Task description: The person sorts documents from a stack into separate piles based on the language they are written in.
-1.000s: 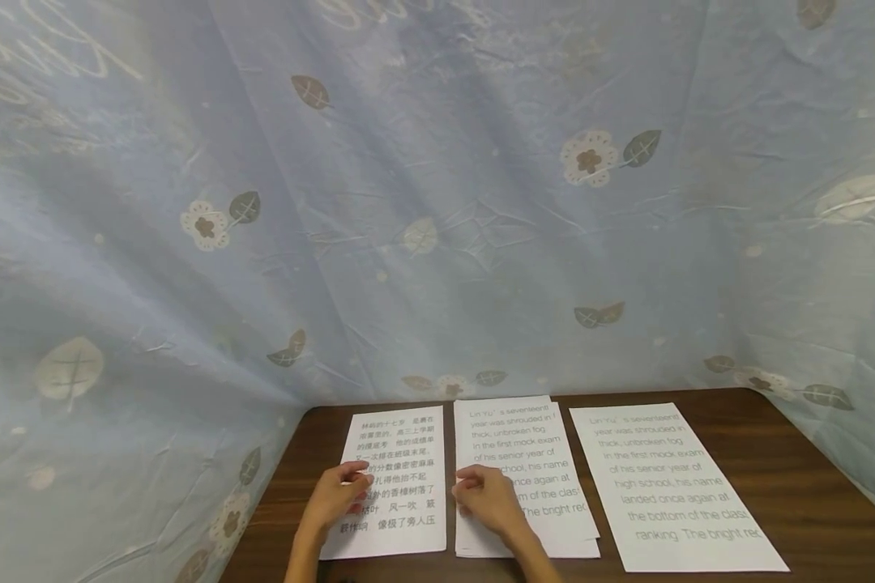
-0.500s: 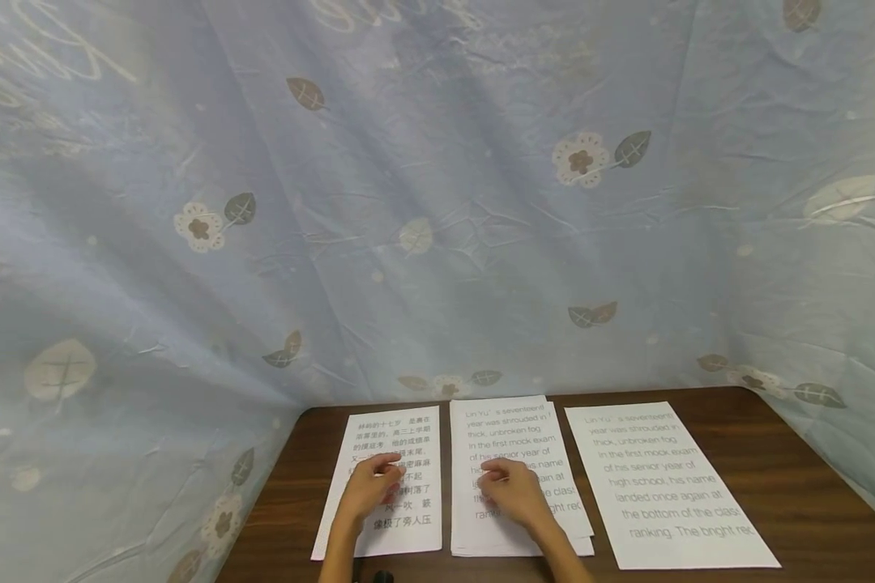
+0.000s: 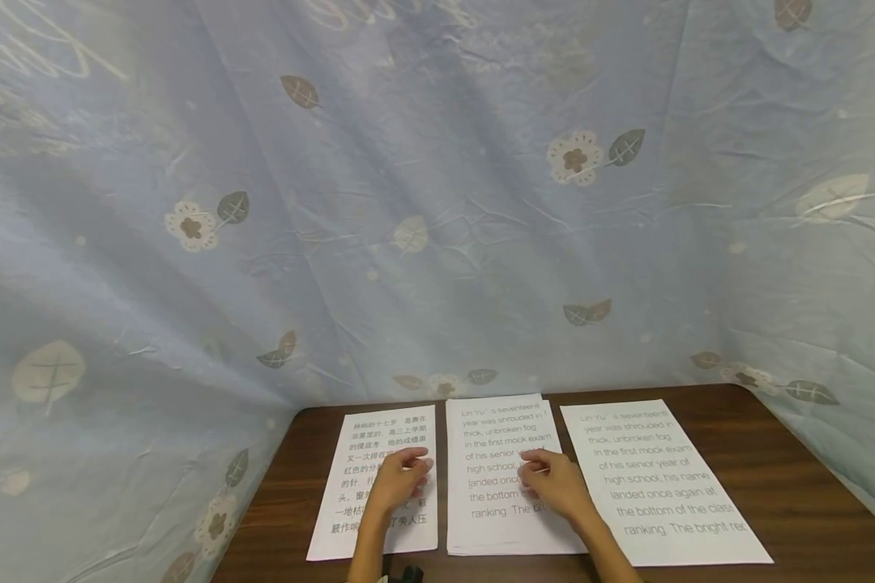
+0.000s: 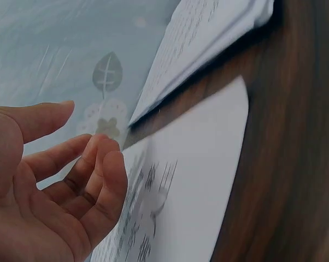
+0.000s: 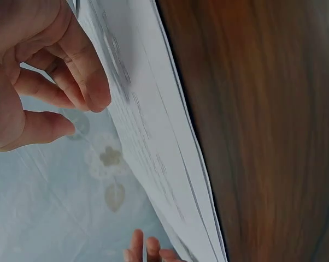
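Observation:
Over the sheet with Chinese text [image 3: 372, 538] hovers my left hand [image 3: 401, 479], its fingers loosely bent and nothing between them. In the left wrist view the thumb stands apart from the fingers [image 4: 112, 174] of that hand. My right hand [image 3: 557, 483] is above the right side of the middle stack of English-text sheets [image 3: 492, 530]. Its fingers hang loosely curled and hold nothing; in the right wrist view a gap separates thumb and fingertips [image 5: 98, 93]. The stack's sheets are slightly out of line at the right edge.
A further English-text sheet [image 3: 656, 486] lies at the right of the dark wooden table [image 3: 809, 470]. Behind the table hangs a pale blue curtain [image 3: 437, 324] with leaf and flower prints. A small black object [image 3: 411, 574] shows at the bottom edge beside the left forearm.
Both hands have moved to the right over the sheets, the left across the Chinese page and the right across the middle stack. The papers lie as before, and the view has shifted slightly.

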The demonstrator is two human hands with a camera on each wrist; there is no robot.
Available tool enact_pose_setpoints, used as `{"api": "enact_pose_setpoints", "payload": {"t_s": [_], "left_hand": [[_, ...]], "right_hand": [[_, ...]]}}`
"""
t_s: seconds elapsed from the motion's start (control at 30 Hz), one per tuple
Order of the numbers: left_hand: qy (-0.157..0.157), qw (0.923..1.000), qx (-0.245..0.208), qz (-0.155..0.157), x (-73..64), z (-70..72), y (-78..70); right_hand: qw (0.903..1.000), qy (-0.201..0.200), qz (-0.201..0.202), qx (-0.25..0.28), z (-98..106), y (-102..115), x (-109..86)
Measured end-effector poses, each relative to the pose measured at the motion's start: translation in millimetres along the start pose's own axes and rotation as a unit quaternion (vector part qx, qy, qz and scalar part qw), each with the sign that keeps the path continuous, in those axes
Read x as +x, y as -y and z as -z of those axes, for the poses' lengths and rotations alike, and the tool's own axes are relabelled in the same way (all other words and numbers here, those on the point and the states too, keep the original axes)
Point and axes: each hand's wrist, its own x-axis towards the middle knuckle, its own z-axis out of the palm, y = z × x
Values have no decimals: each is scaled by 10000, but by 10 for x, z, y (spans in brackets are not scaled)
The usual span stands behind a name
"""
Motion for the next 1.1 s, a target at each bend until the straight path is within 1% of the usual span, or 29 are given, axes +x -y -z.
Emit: {"api": "enact_pose_setpoints", "payload": {"t_s": [0.1,0.33,0.53,0.63,0.73,0.93,1.1], "left_hand": [[20,10000,-7,-12,10,-79,-48],[97,9997,-219,-54,27,-264,-144],[53,9997,-207,-82,35,-433,-201],[91,9997,-230,-82,43,-492,-210],[98,9998,-179,-79,49,-506,-204],[-160,9996,199,-118,79,-450,-150],[-240,9994,258,-62,95,-413,-97]], "right_hand": [[9999,-84,-49,-90,110,-40,4],[9995,-197,-26,-266,323,-111,-10],[9995,-208,-95,-211,475,-144,-9],[9993,-251,-166,-211,534,-166,0],[9988,-321,-127,-334,570,-186,5],[9969,-362,-90,-689,610,-220,28],[9944,-300,-46,-1009,612,-242,47]]}}
